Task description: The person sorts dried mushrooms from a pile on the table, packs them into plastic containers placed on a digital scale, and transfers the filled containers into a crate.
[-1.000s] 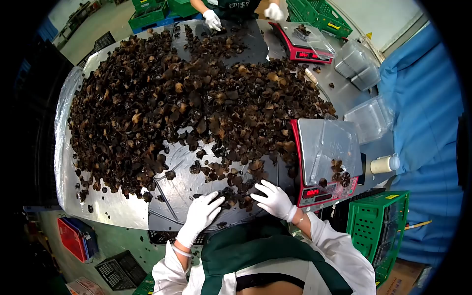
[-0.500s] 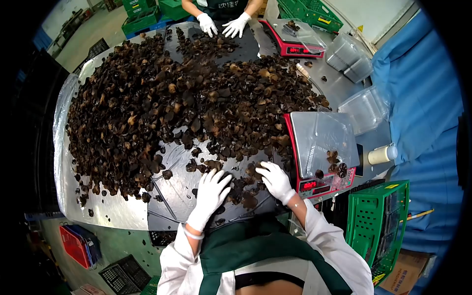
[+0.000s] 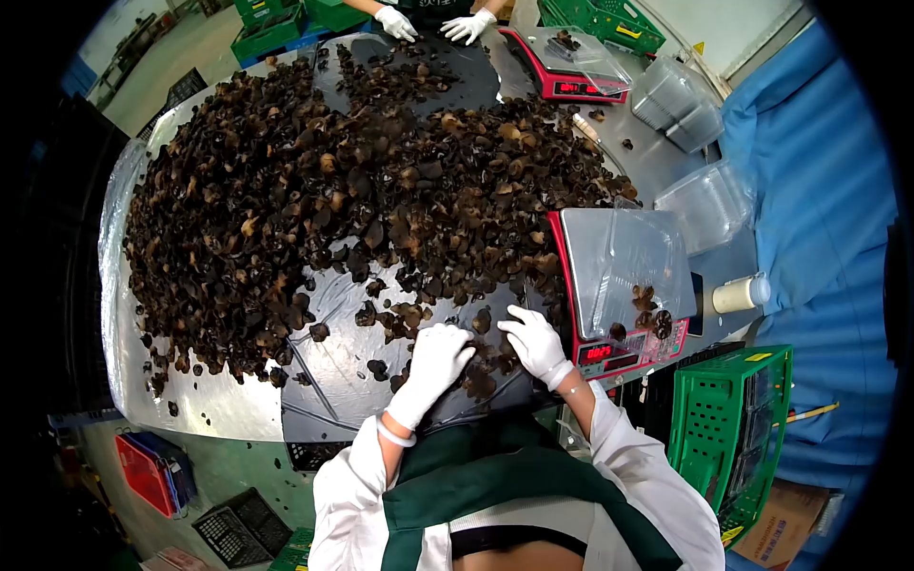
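Observation:
Both of my hands wear white gloves and are low over the near part of the table, at a small group of dark brown wood ear mushrooms [image 3: 481, 381]. My left hand [image 3: 436, 369] is closed, its fingers curled down and bunched beside these pieces; whatever is under the fingertips is hidden. On the other side, my right hand [image 3: 537, 348] is open, fingers stretched and a little apart, with its tips near the mushrooms. A large heap of wood ear mushrooms [image 3: 314, 190] spreads beyond my hands.
Right of my hand stands a red scale [image 3: 624, 266] with a clear plastic container and several mushroom pieces on it. Clear tubs [image 3: 705, 205], a white cup [image 3: 741, 295] and a second scale [image 3: 571, 67] are farther along. A co-worker's gloved hands [image 3: 433, 24] rest across the table.
My left hand has moved right, toward my right hand, and its fingers have curled in. My right hand has hardly moved. The co-worker's hands have drawn back toward the far edge.

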`<control>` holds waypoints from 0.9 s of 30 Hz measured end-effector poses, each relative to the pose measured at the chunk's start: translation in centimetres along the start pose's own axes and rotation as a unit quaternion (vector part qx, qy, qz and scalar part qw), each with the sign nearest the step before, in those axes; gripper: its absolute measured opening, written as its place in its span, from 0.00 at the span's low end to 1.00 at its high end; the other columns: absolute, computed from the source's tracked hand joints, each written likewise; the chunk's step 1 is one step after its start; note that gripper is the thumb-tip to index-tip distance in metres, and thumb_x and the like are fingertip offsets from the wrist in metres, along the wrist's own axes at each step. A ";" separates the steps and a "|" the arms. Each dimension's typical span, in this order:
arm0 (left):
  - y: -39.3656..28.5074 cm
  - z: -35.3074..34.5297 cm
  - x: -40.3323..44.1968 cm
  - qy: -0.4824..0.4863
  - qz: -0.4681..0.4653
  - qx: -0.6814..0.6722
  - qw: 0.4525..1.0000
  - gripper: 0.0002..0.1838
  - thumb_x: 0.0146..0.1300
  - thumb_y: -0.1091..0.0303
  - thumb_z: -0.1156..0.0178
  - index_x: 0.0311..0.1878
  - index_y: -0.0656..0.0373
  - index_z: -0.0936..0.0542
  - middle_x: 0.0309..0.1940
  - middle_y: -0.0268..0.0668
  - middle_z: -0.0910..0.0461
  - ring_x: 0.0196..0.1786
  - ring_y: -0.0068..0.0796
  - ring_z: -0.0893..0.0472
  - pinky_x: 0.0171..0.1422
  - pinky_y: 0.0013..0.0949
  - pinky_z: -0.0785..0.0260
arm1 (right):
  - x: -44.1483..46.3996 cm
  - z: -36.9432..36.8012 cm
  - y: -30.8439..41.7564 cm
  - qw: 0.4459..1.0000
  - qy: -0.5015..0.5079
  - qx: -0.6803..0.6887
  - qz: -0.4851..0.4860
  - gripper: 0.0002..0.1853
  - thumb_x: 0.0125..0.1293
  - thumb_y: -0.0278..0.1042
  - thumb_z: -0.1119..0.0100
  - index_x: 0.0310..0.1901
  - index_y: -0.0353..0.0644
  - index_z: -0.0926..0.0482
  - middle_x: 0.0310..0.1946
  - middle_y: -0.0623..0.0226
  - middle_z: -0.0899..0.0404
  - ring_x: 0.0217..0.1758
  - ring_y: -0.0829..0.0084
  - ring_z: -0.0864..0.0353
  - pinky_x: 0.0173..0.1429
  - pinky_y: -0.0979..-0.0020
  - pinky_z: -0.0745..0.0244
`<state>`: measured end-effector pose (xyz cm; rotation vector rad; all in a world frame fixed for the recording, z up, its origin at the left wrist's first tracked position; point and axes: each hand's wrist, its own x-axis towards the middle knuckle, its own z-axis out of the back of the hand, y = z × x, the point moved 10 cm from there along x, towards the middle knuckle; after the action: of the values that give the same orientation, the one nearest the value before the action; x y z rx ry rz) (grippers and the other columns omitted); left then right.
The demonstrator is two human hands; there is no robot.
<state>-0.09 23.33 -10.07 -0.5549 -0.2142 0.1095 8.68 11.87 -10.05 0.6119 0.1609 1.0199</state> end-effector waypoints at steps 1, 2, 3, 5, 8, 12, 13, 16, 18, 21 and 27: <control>0.9 1.1 -0.4 -0.037 0.027 -0.072 0.996 0.15 0.53 0.59 0.34 0.41 0.55 0.19 0.35 0.37 0.19 0.42 0.37 0.22 0.47 0.40 0.33 | -0.7 0.1 0.2 1.000 -0.003 0.002 0.007 0.18 0.59 0.32 0.40 0.52 0.44 0.21 0.54 0.54 0.26 0.55 0.53 0.27 0.59 0.61 0.31; 2.2 2.4 -1.3 -0.081 0.066 -0.157 0.982 0.12 0.54 0.62 0.35 0.41 0.56 0.18 0.36 0.39 0.18 0.43 0.38 0.21 0.51 0.39 0.31 | -1.5 -0.1 0.2 1.000 0.004 0.002 0.000 0.17 0.59 0.32 0.40 0.51 0.44 0.21 0.54 0.54 0.26 0.55 0.54 0.27 0.58 0.61 0.31; 3.6 3.2 -2.3 -0.066 0.127 -0.233 0.962 0.12 0.55 0.65 0.35 0.42 0.58 0.19 0.38 0.41 0.18 0.45 0.38 0.20 0.53 0.37 0.30 | -2.0 -0.3 0.3 0.999 0.018 0.016 -0.029 0.21 0.57 0.39 0.37 0.53 0.45 0.22 0.55 0.54 0.27 0.56 0.53 0.28 0.60 0.60 0.32; 5.9 4.7 -5.6 -0.040 0.240 -0.390 0.888 0.13 0.58 0.66 0.35 0.44 0.59 0.19 0.38 0.35 0.18 0.42 0.26 0.22 0.49 0.29 0.30 | -2.9 -0.5 2.2 0.999 0.041 -0.012 0.011 0.29 0.54 0.51 0.35 0.56 0.48 0.23 0.58 0.54 0.29 0.59 0.51 0.30 0.62 0.56 0.34; 7.0 7.4 -11.2 0.110 0.226 -0.462 0.850 0.16 0.58 0.68 0.35 0.48 0.63 0.20 0.45 0.37 0.19 0.50 0.28 0.22 0.58 0.32 0.32 | -3.6 -1.0 3.6 0.994 0.030 -0.095 0.046 0.34 0.50 0.58 0.35 0.57 0.50 0.24 0.60 0.57 0.30 0.59 0.53 0.31 0.61 0.56 0.35; 8.2 8.4 -17.7 0.115 0.300 -0.526 0.788 0.17 0.59 0.70 0.36 0.51 0.62 0.21 0.45 0.36 0.19 0.49 0.27 0.21 0.57 0.31 0.31 | -2.8 -1.0 2.6 0.999 -0.017 -0.024 0.027 0.20 0.51 0.44 0.32 0.45 0.45 0.19 0.55 0.57 0.26 0.54 0.55 0.28 0.57 0.58 0.32; 8.9 8.6 -18.4 0.089 0.344 -0.479 0.803 0.15 0.59 0.70 0.37 0.50 0.62 0.20 0.43 0.34 0.18 0.46 0.24 0.22 0.54 0.28 0.31 | -2.8 -1.2 2.1 0.999 -0.025 -0.022 0.020 0.15 0.52 0.35 0.33 0.43 0.44 0.19 0.54 0.57 0.26 0.53 0.56 0.27 0.56 0.60 0.30; 10.1 9.0 -18.3 -0.028 0.364 -0.308 0.879 0.11 0.59 0.70 0.36 0.45 0.63 0.19 0.38 0.35 0.18 0.38 0.22 0.21 0.46 0.25 0.30 | -2.5 -0.6 0.6 0.995 -0.081 0.055 -0.022 0.11 0.54 0.23 0.41 0.40 0.42 0.20 0.50 0.57 0.26 0.50 0.57 0.25 0.54 0.64 0.28; 8.7 8.7 -15.9 -0.102 0.311 -0.268 0.906 0.10 0.59 0.69 0.37 0.43 0.62 0.18 0.36 0.39 0.18 0.36 0.28 0.20 0.44 0.28 0.28 | -2.5 -0.2 -1.0 0.975 -0.107 0.166 -0.096 0.09 0.55 0.24 0.41 0.39 0.40 0.21 0.45 0.58 0.24 0.49 0.59 0.22 0.54 0.67 0.28; 5.5 7.6 -12.0 -0.122 0.184 -0.120 0.968 0.13 0.55 0.69 0.35 0.44 0.57 0.18 0.36 0.38 0.19 0.41 0.38 0.21 0.48 0.34 0.29 | -2.6 0.1 -1.3 0.961 -0.090 0.222 -0.135 0.09 0.55 0.24 0.41 0.40 0.39 0.20 0.42 0.59 0.22 0.47 0.62 0.21 0.53 0.69 0.28; 3.1 4.1 -7.5 -0.066 0.061 0.037 0.995 0.17 0.53 0.72 0.37 0.48 0.53 0.20 0.36 0.37 0.23 0.38 0.39 0.25 0.42 0.37 0.32 | -1.8 0.5 2.8 0.996 -0.064 0.060 -0.028 0.14 0.55 0.27 0.38 0.46 0.44 0.20 0.45 0.58 0.24 0.48 0.57 0.23 0.52 0.65 0.26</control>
<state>-8.42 26.84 -9.65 -0.4870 -0.3045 0.2716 5.84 11.16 -8.40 0.7760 0.1274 0.9182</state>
